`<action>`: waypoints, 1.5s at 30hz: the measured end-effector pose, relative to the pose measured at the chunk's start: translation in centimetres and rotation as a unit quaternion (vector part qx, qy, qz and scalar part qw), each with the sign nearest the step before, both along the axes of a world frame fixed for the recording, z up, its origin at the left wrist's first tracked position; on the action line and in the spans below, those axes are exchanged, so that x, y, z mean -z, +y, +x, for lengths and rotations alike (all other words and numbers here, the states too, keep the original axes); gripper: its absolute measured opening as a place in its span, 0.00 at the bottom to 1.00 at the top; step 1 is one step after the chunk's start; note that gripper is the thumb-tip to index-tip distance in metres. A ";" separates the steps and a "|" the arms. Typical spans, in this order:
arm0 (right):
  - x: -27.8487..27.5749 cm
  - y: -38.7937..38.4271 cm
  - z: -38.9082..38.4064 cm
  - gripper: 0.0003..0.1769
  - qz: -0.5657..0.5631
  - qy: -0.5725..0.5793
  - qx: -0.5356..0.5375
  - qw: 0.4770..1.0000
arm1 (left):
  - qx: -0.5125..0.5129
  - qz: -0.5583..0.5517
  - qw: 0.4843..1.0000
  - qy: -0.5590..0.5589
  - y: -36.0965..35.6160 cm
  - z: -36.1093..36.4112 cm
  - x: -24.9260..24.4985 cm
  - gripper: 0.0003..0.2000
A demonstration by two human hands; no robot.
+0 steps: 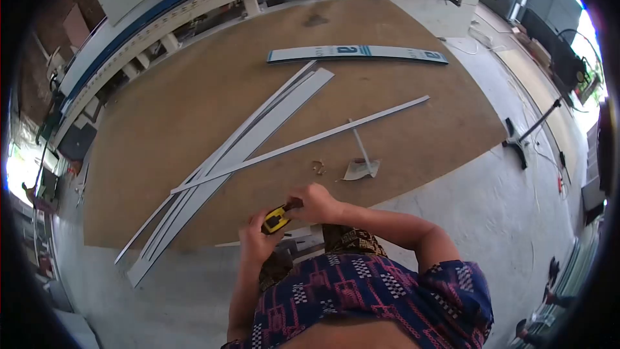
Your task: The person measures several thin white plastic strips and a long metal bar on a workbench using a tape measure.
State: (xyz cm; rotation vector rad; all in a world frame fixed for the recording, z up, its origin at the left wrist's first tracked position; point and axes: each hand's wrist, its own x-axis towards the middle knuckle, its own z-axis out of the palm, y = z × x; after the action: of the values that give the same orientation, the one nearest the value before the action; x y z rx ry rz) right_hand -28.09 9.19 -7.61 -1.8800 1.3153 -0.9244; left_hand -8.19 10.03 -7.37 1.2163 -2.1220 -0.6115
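A yellow and black tape measure is between my two hands, in front of my body. My left hand is closed around its left side. My right hand has its fingers closed at the dark right end of the tape measure. Beyond my hands, long pale strips lie in a slanting bundle on the brown sheet. One thin strip crosses over the bundle. A dustpan-like white piece with a thin handle lies right of my hands, near small scraps.
A long board with blue lettering lies toward the far side of the brown sheet. Behind it stands a long white and blue machine. A black-footed stand is on the pale floor at the right, with cables beyond it.
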 end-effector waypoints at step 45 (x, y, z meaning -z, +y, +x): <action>5.1 -12.4 -16.5 0.12 -0.092 0.216 0.113 0.966 | -0.205 0.194 0.910 0.305 6.0 8.5 2.9 0.18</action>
State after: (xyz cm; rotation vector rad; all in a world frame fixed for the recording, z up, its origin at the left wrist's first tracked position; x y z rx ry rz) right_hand -44.55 -3.19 -12.70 -2.1927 1.7845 -0.7947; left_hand 0.34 16.02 -10.27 1.3927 -1.2127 -1.0800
